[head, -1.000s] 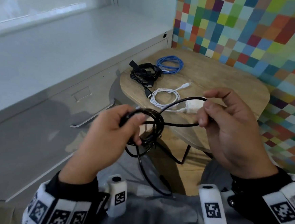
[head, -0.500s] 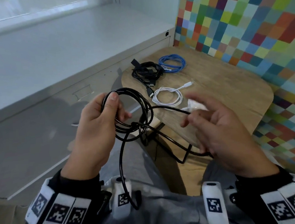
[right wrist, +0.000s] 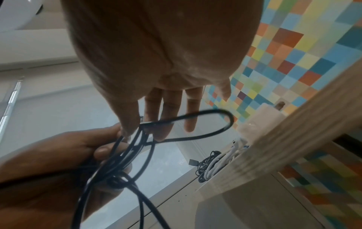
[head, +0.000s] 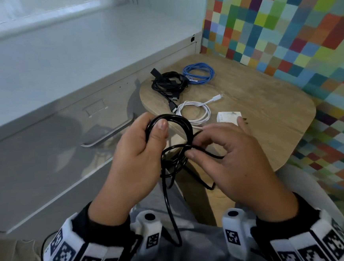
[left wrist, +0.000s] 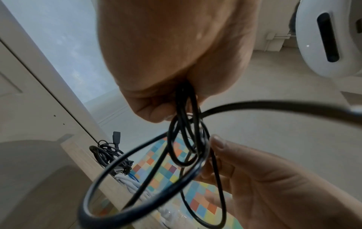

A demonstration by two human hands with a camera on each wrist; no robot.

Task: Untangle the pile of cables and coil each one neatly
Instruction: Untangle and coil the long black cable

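Observation:
A black cable [head: 178, 121] is partly coiled in the air above my lap. My left hand [head: 155, 135] grips the top of the coil, thumb pressed on the strands. My right hand [head: 193, 148] pinches a loose strand between thumb and forefinger right beside the coil, where the strands cross. In the right wrist view that strand [right wrist: 195, 136] forms a small loop under my other, straight fingers. The cable's free tail [head: 170, 213] hangs down between my wrists. The left wrist view shows the loops [left wrist: 184, 139] dangling from my fist.
On the wooden table [head: 257, 103] ahead lie a black cable bundle [head: 168, 83], a blue coiled cable [head: 199, 74], a white coiled cable [head: 195, 113] and a white charger [head: 228, 118]. A grey cabinet with a handle [head: 107, 135] stands left, a chequered wall [head: 282, 29] right.
My right hand has moved left, up to the coil, and now pinches a strand at the crossing. The left hand has kept its grip, with the coil now standing upright under the thumb.

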